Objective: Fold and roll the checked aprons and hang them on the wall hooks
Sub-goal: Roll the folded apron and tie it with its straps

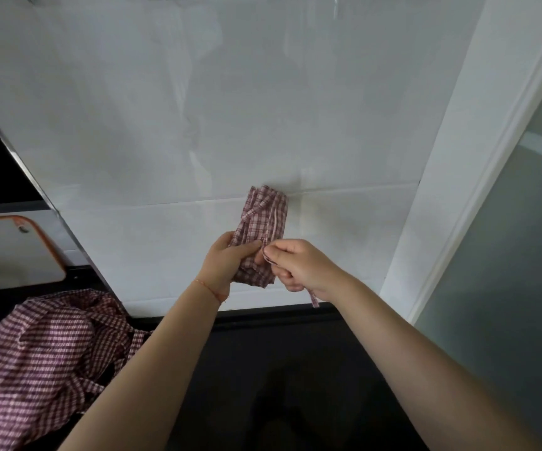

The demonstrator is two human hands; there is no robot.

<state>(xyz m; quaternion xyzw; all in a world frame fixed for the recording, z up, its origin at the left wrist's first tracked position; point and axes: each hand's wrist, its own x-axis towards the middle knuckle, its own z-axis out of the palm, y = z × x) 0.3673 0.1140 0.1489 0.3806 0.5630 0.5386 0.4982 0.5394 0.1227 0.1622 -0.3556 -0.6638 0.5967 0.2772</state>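
Forearms: both reach up from the bottom edge toward the wall, bare; the left wrist wears a thin red string bracelet
Left hand: fingers and thumb curled round the lower part of the rolled apron, gripping it from the left side; thumb lies across the front of the cloth
Right hand: fingers curled, thumb and forefinger pinching the apron strap at the right edge of the roll; hand just beside the left hand, the roll between them
Rolled apron: red-and-white checked cloth, folded and rolled into a narrow upright bundle; held up against the white wall, its top reaching the horizontal seam between panels; well above the bench
Apron strap: thin checked strip; runs through the right hand, its loose end hanging below the heel of the palm
Second apron: same check, lying crumpled and unfolded on the left part of the dark bench, near its back edge; well apart from the hands
Bench: dark surface, running along the foot of the wall
Wall: white glossy panels; faint reflections on it
Cutting board: white with an orange rim, leaning at the far left behind the second apron
Door frame: white moulding at the right, frosted glass beside it
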